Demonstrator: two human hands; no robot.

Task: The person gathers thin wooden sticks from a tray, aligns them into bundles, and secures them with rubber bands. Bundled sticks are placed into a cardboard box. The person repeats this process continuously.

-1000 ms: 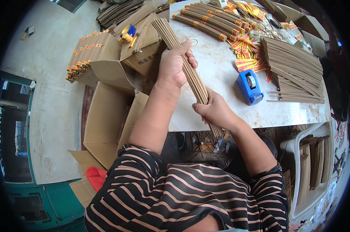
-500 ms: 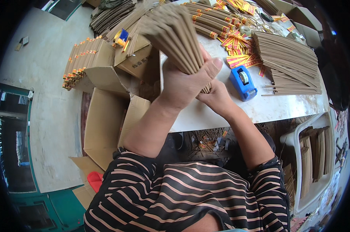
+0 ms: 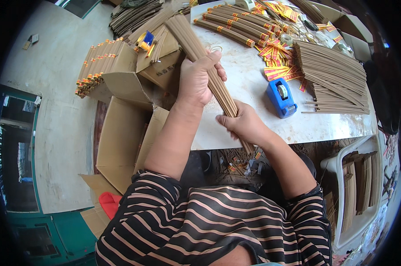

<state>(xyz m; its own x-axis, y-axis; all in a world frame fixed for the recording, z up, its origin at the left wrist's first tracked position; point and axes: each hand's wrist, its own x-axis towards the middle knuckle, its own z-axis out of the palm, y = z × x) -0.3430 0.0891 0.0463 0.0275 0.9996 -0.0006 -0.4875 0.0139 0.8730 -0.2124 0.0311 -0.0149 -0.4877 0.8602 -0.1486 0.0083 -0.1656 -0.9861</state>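
Observation:
A bundle of brown incense sticks [image 3: 219, 91] slants across the front of the white table, its upper end to the left and its lower end past the near edge. Around its middle my left hand [image 3: 199, 77] is closed, thumb on top. Lower down, my right hand [image 3: 244, 122] grips the same sticks. To the right of my hands stands a blue tape dispenser [image 3: 281, 98]. Red and yellow paper labels [image 3: 280, 62] lie scattered behind it. Loose incense sticks [image 3: 333, 73] are piled at the table's right side.
Wrapped incense bundles [image 3: 236, 26] lie at the back of the table [image 3: 249, 80]; more wrapped bundles [image 3: 96, 64] are stacked at left. An open cardboard box [image 3: 120, 137] stands left of my arm. A white bin [image 3: 342, 164] with sticks is at right, below the table edge.
The bundle has swung from pointing up toward the camera to lying lower and longer in view. My right hand has moved down along it, and my left hand has shifted slightly left.

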